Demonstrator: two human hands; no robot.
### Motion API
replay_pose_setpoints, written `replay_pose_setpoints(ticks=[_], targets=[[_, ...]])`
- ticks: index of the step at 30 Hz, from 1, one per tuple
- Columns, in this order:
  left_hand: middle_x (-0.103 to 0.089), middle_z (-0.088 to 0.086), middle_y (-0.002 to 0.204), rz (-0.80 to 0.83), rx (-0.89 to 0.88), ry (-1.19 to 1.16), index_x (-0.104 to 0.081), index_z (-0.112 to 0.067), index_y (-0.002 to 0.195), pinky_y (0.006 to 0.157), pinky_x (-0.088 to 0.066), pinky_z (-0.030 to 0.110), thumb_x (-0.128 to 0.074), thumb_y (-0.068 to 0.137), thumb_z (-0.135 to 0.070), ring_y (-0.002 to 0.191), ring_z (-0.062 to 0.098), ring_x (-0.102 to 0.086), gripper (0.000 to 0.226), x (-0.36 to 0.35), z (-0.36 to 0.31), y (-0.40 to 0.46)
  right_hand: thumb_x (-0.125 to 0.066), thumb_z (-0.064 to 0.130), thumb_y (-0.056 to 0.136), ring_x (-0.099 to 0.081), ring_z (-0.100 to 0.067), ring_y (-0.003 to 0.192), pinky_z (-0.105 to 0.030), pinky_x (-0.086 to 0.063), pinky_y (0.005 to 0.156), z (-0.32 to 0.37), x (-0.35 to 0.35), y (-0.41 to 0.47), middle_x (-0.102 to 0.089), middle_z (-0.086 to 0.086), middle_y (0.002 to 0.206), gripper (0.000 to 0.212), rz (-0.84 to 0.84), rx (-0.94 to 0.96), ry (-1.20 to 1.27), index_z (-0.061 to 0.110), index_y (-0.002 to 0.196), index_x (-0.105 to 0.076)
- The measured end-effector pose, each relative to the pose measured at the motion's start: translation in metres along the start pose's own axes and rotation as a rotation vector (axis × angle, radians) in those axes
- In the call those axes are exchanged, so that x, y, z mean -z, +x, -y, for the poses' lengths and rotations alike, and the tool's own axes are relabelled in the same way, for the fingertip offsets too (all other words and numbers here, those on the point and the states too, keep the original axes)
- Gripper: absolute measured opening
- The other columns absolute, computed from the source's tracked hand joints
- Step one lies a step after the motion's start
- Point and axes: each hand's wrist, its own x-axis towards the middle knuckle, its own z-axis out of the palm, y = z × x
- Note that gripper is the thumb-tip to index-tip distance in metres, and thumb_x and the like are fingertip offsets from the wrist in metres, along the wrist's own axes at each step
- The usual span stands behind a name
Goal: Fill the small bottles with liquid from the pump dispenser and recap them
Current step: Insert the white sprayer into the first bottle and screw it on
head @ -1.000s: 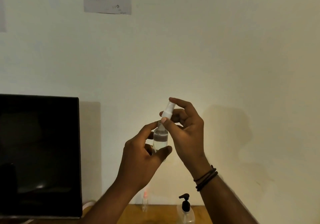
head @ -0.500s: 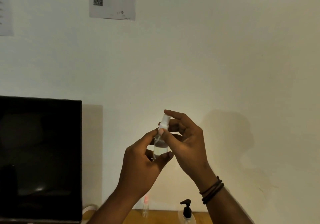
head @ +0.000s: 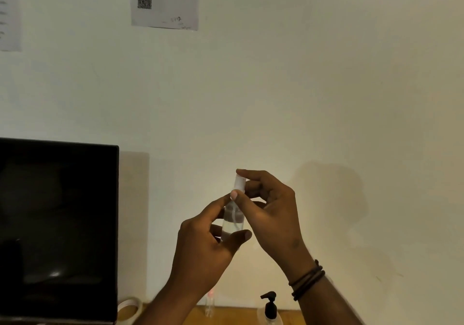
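Wall behind: two hands (head: 200, 247) (head: 271, 214) hold one bottle (head: 232, 221).

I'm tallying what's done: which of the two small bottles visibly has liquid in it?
The small bottle held up by the left hand, its white cap pinched by the right hand. The table bottle, pink-topped, looks empty.

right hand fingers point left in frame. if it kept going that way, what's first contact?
The right hand already pinches the white cap on the small bottle. Pushed further left, it would probably meet the left hand's raised fingertip just below the cap, though depth is unclear.
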Motion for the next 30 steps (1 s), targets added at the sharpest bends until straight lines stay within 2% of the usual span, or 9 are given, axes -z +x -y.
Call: replay_pose_setpoints(ticks=[3, 6, 9, 13, 19, 22, 26, 30], targets=[[-0.070, -0.034, 0.108, -0.001, 0.005, -0.010, -0.055, -0.054, 0.128, 0.073, -0.065, 0.029, -0.067, 0.068, -0.071, 0.077, 0.003, -0.075, 0.063, -0.0003, 0.0026, -0.0003, -0.084, 0.011, 0.084, -0.073, -0.008, 0.082, -0.015, -0.058, 0.067, -0.0008, -0.0016, 0.0003, -0.073, 0.007, 0.083, 0.034, -0.017, 0.000, -0.013, 0.028, 0.111, -0.074], [-0.072, -0.025, 0.113, -0.010, 0.010, -0.011, -0.058, -0.046, 0.131, 0.074, -0.066, 0.030, -0.066, 0.068, -0.072, 0.079, 0.005, -0.075, 0.068, -0.0004, 0.0039, 0.0002, -0.087, 0.014, 0.082, -0.073, -0.009, 0.081, -0.017, -0.059, 0.068, 0.0010, -0.0029, 0.0016, -0.073, 0.007, 0.083, 0.035, -0.034, 0.011, -0.019, 0.035, 0.104, -0.071], [-0.072, -0.023, 0.112, -0.017, -0.005, 0.002, -0.054, -0.053, 0.129, 0.074, -0.065, 0.025, -0.065, 0.069, -0.074, 0.078, 0.006, -0.076, 0.065, 0.0011, 0.0030, 0.0028, -0.082, 0.011, 0.087, -0.072, -0.008, 0.082, -0.013, -0.056, 0.067, 0.0041, -0.0044, 0.0031, -0.073, 0.008, 0.084, 0.032, -0.043, 0.019, 0.005, 0.038, 0.100, -0.070], [-0.068, -0.030, 0.109, -0.034, -0.002, 0.017, -0.049, -0.058, 0.128, 0.073, -0.063, 0.020, -0.064, 0.068, -0.074, 0.075, 0.005, -0.075, 0.063, 0.0023, 0.0023, 0.0040, -0.079, 0.010, 0.090, -0.073, -0.006, 0.089, -0.012, -0.055, 0.065, 0.0066, -0.0046, 0.0039, -0.076, 0.012, 0.098, 0.030, -0.018, 0.003, 0.015, 0.038, 0.099, -0.070], [-0.073, -0.021, 0.112, -0.017, 0.016, -0.001, -0.063, -0.038, 0.134, 0.076, -0.066, 0.034, -0.067, 0.070, -0.071, 0.076, 0.009, -0.076, 0.072, -0.0013, 0.0074, 0.0030, -0.086, 0.014, 0.083, -0.070, -0.007, 0.080, -0.015, -0.057, 0.066, 0.0054, -0.0041, 0.0068, -0.073, 0.012, 0.087, 0.029, -0.034, 0.006, -0.064, 0.035, 0.094, -0.070], [-0.068, -0.031, 0.109, -0.018, -0.004, 0.022, -0.055, -0.053, 0.127, 0.076, -0.065, 0.026, -0.064, 0.069, -0.074, 0.077, 0.005, -0.075, 0.063, -0.0030, 0.0050, 0.0035, -0.087, 0.017, 0.081, -0.068, -0.009, 0.077, -0.015, -0.056, 0.065, 0.0045, -0.0043, 0.0087, -0.070, 0.012, 0.082, 0.027, -0.057, 0.011, -0.089, 0.035, 0.092, -0.069], [-0.064, -0.039, 0.104, -0.023, -0.016, 0.030, -0.048, -0.064, 0.123, 0.074, -0.062, 0.021, -0.065, 0.068, -0.072, 0.076, 0.003, -0.074, 0.059, -0.0028, 0.0007, 0.0052, -0.078, 0.010, 0.089, -0.073, -0.006, 0.084, -0.015, -0.057, 0.065, 0.0028, -0.0033, 0.0085, -0.074, 0.009, 0.087, 0.018, -0.061, -0.002, -0.036, 0.026, 0.093, -0.072], [-0.066, -0.036, 0.105, -0.022, -0.015, 0.032, -0.051, -0.059, 0.125, 0.076, -0.065, 0.031, -0.066, 0.069, -0.073, 0.073, 0.004, -0.075, 0.060, -0.0035, 0.0051, 0.0051, -0.078, 0.011, 0.090, -0.073, -0.007, 0.082, -0.019, -0.060, 0.066, 0.0018, -0.0024, 0.0094, -0.076, 0.011, 0.093, 0.017, -0.056, -0.014, -0.070, 0.026, 0.095, -0.072]])
